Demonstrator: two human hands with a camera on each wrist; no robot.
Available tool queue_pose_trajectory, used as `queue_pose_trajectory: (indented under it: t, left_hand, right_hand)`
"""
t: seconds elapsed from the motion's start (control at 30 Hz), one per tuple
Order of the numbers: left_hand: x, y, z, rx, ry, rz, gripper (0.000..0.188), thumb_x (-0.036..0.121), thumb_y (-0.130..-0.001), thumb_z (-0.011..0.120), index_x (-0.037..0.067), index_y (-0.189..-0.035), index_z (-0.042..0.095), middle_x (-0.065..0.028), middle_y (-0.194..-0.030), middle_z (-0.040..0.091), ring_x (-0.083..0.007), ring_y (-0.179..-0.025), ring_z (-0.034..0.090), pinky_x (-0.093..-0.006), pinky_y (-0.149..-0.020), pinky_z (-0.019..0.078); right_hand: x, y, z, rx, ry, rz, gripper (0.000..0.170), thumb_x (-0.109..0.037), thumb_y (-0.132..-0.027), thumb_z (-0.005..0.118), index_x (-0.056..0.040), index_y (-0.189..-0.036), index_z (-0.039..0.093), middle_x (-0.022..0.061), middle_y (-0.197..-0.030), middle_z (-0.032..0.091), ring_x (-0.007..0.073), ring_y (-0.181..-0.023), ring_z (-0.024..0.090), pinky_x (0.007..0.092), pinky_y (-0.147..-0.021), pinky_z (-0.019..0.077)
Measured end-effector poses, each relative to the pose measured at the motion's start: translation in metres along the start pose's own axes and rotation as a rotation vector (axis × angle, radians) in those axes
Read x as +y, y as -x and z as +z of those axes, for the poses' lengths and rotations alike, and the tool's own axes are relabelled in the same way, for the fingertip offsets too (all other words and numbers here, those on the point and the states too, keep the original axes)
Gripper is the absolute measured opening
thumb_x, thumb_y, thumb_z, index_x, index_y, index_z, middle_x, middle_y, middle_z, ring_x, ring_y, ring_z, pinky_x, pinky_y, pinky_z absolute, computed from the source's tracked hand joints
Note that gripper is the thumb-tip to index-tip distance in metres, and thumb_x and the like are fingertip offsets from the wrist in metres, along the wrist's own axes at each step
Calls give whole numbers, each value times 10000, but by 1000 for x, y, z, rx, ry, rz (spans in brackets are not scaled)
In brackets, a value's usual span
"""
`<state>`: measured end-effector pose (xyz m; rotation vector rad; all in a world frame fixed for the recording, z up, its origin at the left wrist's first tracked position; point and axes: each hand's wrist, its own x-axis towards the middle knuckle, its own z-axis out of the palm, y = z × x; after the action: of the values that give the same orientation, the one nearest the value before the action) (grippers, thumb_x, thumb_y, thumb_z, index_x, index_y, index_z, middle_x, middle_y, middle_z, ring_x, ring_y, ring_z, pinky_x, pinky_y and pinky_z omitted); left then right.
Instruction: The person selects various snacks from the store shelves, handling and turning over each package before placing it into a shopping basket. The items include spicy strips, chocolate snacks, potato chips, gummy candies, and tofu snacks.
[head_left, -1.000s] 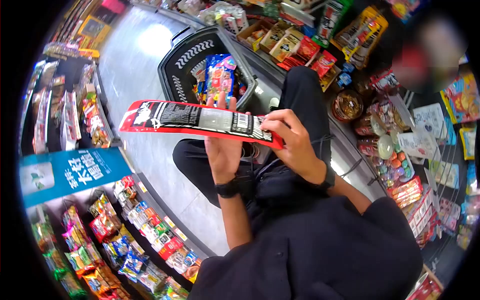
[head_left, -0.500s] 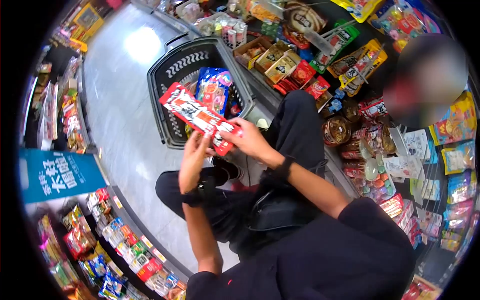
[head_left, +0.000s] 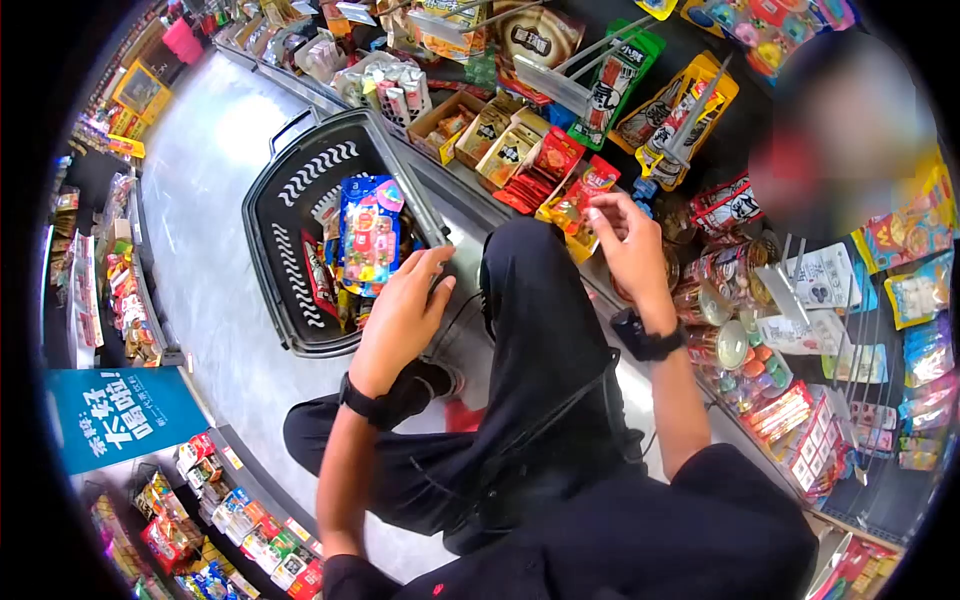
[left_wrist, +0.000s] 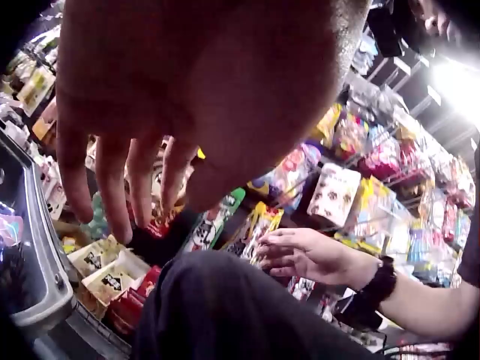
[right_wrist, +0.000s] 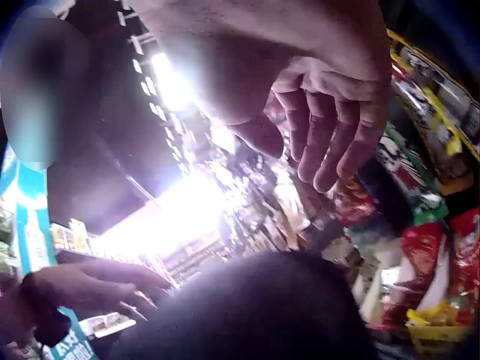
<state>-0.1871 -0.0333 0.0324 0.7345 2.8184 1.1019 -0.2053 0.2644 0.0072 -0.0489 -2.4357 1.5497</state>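
My left hand (head_left: pixel 405 315) hovers near the right rim of a dark shopping basket (head_left: pixel 277 190), its fingers loosely bent and holding nothing. In the basket lie a blue candy bag (head_left: pixel 370 235) and, to its left, a red packet (head_left: pixel 317 270); other packets underneath are partly covered. My right hand (head_left: pixel 635 250) is over the shelf edge, fingertips close to red-and-yellow packets (head_left: pixel 575 215). In the right wrist view the fingers of the right hand (right_wrist: pixel 322 112) hang relaxed with nothing between them.
A bent knee (head_left: pixel 530 265) rises between the hands, beside the shelf. Boxes of small packets (head_left: pixel 515 150), hanging yellow bags (head_left: pixel 680 120) and round jars (head_left: pixel 715 345) fill the right shelf. Another snack rack (head_left: pixel 245 515) stands at lower left. Metal hooks (head_left: pixel 690 115) jut from the shelf.
The long red packet that both hands held has left them, and a red packet now shows inside the basket. My right hand has moved right to the shelf; the left stays by the basket.
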Motion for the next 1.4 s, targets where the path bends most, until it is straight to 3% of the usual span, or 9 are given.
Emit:
queue_pose_trajectory:
  t: [0.2, 0.33, 0.5, 0.67, 1.03, 1.1, 1.27, 1.33, 1.4]
  left_hand:
    - [-26, -98, 41, -137, -232, 22, 358, 188, -904, 581, 25, -1217, 524, -210, -1090, 606, -396, -982, 607, -453, -825, 510]
    - [-80, -201, 120, -496, -40, -20, 449, 306, -901, 568, -26, -1203, 578, -250, -1161, 613, -384, -1078, 591, -441, -927, 472]
    - [-114, -278, 193, -271, 8, -221, 496, 327, -799, 664, -12, -1154, 593, -263, -1099, 646, -407, -1066, 609, -463, -913, 492]
    - [-174, -322, 285, -1, 254, -40, 484, 222, -801, 677, -33, -1174, 503, -309, -1054, 617, -442, -1042, 591, -460, -888, 484]
    - [-85, -177, 103, 37, 252, 41, 399, 177, -815, 725, -6, -1135, 571, -203, -794, 632, -332, -685, 639, -394, -637, 499]
    - [-78, -141, 75, -53, 400, -83, 435, 177, -902, 670, -46, -1248, 528, -144, -985, 701, -128, -837, 659, -311, -741, 543]
    - [-73, -76, 0, 35, 681, -415, 437, 156, -918, 659, -52, -1270, 504, -114, -1093, 672, -114, -906, 648, -258, -739, 545]
    - [-92, -60, -5, 212, 972, -165, 435, 102, -887, 688, -49, -1259, 520, -95, -1129, 665, -152, -967, 641, -316, -891, 508]
    - [-111, -48, -23, 467, 289, -120, 279, 78, -804, 731, -1, -1060, 653, -144, -1144, 644, -259, -1114, 606, -362, -966, 459]
  right_hand:
    - [186, -87, 22, -171, -42, 142, 376, -186, -901, 659, 5, -1201, 538, 151, -1102, 652, 214, -910, 679, 331, -778, 531]
    - [188, -128, 45, -52, 139, 37, 427, -149, -842, 702, 21, -1200, 544, 157, -1099, 643, 225, -879, 676, 360, -771, 532]
    - [210, -162, 57, -13, 339, -74, 414, -115, -817, 725, 28, -1179, 582, 191, -1070, 653, 217, -837, 698, 339, -733, 542]
    - [214, -171, 62, 17, 510, -131, 160, -119, -886, 605, -11, -1004, 617, 215, -932, 661, 405, -869, 623, 440, -731, 505]
    - [92, -152, 61, -29, -50, -181, 159, -128, -931, 613, 16, -985, 574, 161, -778, 644, 264, -672, 626, 360, -601, 480]
    - [56, -151, 76, -180, -310, 2, 167, -155, -947, 625, 5, -983, 598, 49, -727, 637, 94, -582, 555, 253, -537, 461]
    - [-17, -154, 120, -603, -408, 12, 186, -144, -927, 660, 1, -1030, 609, 19, -792, 648, 46, -580, 552, 203, -524, 445]
    - [-37, -157, 144, -774, -455, -15, 192, -144, -920, 666, -4, -1038, 611, 34, -827, 665, 59, -591, 563, 200, -524, 439]
    - [-73, -146, 162, -803, -420, -185, 105, -87, -938, 623, 7, -980, 608, 73, -909, 692, 100, -757, 649, 241, -661, 532]
